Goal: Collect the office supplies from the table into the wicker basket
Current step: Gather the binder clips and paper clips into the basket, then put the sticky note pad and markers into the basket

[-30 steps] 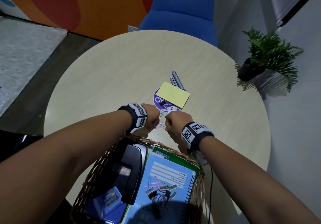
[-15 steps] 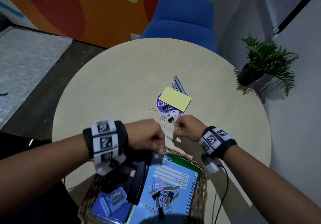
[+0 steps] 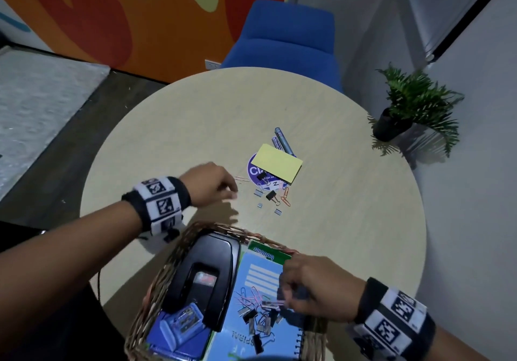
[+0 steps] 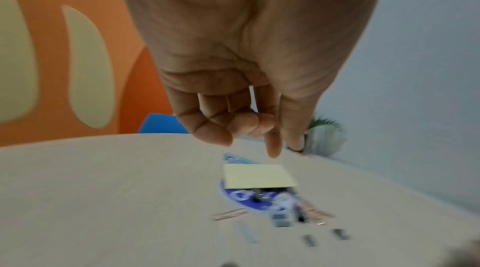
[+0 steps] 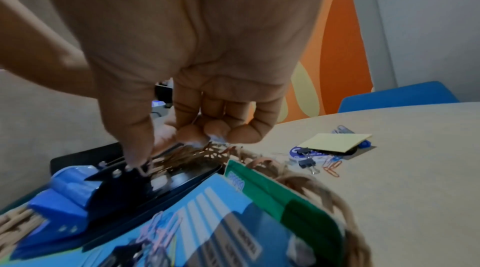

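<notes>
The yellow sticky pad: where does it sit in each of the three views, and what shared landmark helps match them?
Head: yellow sticky pad lies right of centre on the table, over a round blue sticker.
Left wrist: pad lies below centre, beyond the left hand's fingertips.
Right wrist: pad at mid-right, past the wicker basket.
Shared landmark: the round blue sticker under the pad, seen in all three.

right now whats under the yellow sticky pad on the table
The yellow sticky pad lies on a round purple sticker, and two pens poke out behind it. How much more the pad covers cannot be seen.
</notes>
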Action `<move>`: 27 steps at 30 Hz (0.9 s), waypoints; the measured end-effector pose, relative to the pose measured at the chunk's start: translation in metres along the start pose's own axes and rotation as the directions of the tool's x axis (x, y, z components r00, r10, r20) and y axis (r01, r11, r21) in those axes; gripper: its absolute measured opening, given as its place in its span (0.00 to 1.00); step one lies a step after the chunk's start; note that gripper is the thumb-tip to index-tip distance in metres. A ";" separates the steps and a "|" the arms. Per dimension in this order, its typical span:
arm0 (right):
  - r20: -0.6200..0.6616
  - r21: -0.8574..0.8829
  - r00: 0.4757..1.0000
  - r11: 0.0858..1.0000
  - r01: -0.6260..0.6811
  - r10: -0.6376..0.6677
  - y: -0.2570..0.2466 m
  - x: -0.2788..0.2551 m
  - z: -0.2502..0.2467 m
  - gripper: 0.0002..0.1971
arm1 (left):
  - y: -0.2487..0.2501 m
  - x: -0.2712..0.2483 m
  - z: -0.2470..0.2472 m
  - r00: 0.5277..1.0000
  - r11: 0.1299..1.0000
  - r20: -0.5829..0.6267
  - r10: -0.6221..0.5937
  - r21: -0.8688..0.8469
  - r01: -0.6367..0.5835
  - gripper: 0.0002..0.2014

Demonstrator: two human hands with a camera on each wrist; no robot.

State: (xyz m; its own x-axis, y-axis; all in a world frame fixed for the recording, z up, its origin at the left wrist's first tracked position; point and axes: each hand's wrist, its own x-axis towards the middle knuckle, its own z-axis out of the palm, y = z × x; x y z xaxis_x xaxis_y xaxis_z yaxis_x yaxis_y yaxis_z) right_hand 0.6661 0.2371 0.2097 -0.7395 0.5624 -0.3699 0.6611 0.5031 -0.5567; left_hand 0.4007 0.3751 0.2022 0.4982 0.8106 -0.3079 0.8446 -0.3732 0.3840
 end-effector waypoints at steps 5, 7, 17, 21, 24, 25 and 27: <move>-0.009 0.037 0.993 0.993 -0.114 0.114 0.013 0.008 -0.010 0.09 | -0.037 0.047 0.005 0.967 0.968 -0.076 -0.245 0.035 0.248 0.10; -0.187 0.286 0.951 0.940 -0.187 0.246 0.035 0.020 -0.029 0.08 | -0.042 0.061 0.012 0.957 0.960 -0.071 -0.280 -0.011 0.280 0.10; -0.154 0.843 0.400 0.331 -0.424 0.904 0.155 0.126 -0.070 0.12 | -0.035 0.150 0.026 0.869 0.828 -0.107 -0.484 -0.377 0.415 0.17; -0.031 0.923 0.412 0.184 -0.338 0.910 0.155 0.144 -0.073 0.05 | -0.038 0.166 0.023 0.890 0.871 -0.089 -0.447 -0.269 0.410 0.18; -0.054 0.940 0.431 0.191 -0.282 0.901 0.153 0.145 -0.076 0.05 | -0.039 0.168 0.014 0.909 0.897 -0.124 -0.398 -0.260 0.357 0.18; -0.082 0.947 0.441 0.208 -0.246 0.894 0.150 0.139 -0.078 0.04 | -0.039 0.169 0.010 0.918 0.912 -0.147 -0.368 -0.250 0.325 0.17; -0.145 0.954 0.464 0.248 -0.169 0.874 0.140 0.125 -0.080 0.04 | -0.037 0.171 0.004 0.943 0.947 -0.159 -0.292 -0.187 0.262 0.16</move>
State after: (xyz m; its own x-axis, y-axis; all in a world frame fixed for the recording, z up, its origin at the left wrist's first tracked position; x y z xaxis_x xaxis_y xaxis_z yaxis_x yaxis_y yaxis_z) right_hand 0.6770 0.4303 0.1451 0.2533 0.7955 -0.5505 0.1676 -0.5965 -0.7849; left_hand 0.4550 0.5257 0.1318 0.1920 0.9451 -0.2645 0.8935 -0.0569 0.4454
